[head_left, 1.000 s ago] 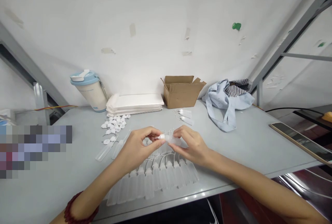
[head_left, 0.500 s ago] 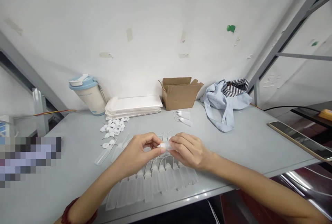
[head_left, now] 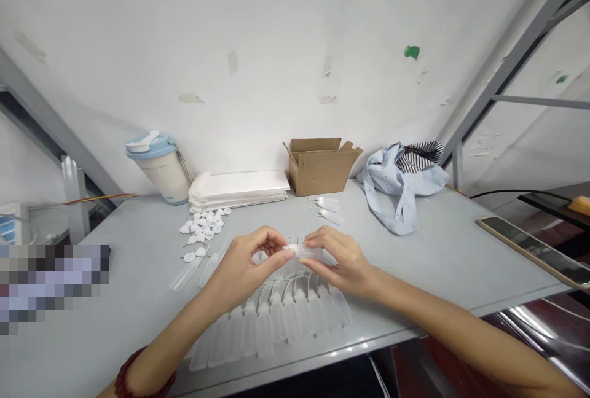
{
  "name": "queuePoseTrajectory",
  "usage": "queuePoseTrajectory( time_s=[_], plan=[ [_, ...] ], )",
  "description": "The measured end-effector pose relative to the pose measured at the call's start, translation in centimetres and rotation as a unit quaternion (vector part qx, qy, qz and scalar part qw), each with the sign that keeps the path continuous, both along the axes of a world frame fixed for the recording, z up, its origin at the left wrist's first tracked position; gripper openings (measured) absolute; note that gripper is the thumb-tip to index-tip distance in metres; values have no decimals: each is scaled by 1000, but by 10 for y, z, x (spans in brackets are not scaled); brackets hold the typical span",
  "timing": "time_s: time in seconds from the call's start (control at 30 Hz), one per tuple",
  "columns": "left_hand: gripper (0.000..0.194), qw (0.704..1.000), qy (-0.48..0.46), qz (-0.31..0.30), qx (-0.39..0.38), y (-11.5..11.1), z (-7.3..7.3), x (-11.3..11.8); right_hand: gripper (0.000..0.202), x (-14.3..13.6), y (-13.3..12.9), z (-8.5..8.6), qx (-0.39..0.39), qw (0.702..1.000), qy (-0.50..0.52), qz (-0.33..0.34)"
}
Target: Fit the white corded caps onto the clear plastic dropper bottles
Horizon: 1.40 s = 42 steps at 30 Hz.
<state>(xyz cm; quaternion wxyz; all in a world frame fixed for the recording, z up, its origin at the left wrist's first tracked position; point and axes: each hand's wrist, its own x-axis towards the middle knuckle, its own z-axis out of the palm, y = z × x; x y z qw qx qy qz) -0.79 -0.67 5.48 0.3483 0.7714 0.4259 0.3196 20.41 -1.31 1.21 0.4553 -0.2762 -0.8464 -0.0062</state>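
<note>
Bottle [head_left: 311, 252] partly hidden between hands [head_left: 249, 261]; cap [head_left: 292, 249] hard to make out.

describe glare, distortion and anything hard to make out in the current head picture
Head view: bright glints along the front edge of the table; the tumbler leans, likely wide-angle distortion. Head view: mosaic blocks cover part of the left side; the translucent bottle between left hand and right hand has a washed-out outline.

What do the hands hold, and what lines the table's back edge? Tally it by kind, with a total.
Held bottle: 1
Lidded cup: 1
Stack of white packets: 1
Cardboard box: 1
Cloth bag: 1
Total: 5
</note>
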Motion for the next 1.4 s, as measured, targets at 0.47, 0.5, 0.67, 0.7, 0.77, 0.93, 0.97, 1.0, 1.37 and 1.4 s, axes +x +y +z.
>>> queuePoseTrajectory(
  time_s=[0.47, 0.5, 0.67, 0.7, 0.77, 0.93, 0.97, 1.0, 1.37, 1.4],
  plan=[
    [32, 997, 45, -62, -19, 1, -7, 3, 8, -5, -4, 1, 101, 993, -54, -29],
    [28, 997, 44, -62, -9, 1, -7, 3, 7, -5, -3, 1, 92, 994, -51, -24],
    [19, 998, 20, -58, -10, 1, -4, 3, 8, -4, -2, -1, 61, 997, -38, -9],
    [21, 998, 16, -53, -21, 1, -3, 3, 9, -4, -3, 0, 66, 997, -38, -10],
    [31, 998, 18, -38, -46, 2, -3, 3, 9, -5, -3, 1, 88, 995, -42, -16],
    [48, 993, 17, -61, -100, 4, -7, 4, 9, -7, -4, 3, 144, 988, -54, -22],
    [48, 992, 13, -70, -106, 4, -7, 3, 9, -7, -4, 3, 144, 988, -56, -21],
    [48, 991, 11, -76, -110, 4, -8, 3, 9, -7, -4, 2, 140, 988, -57, -22],
    [24, 995, 13, -66, -70, 1, -3, 4, 10, -3, -2, -1, 126, 989, -65, -36],
    [26, 995, 16, -64, -76, 0, -4, 5, 10, -3, -2, -2, 129, 989, -65, -36]
  ],
)
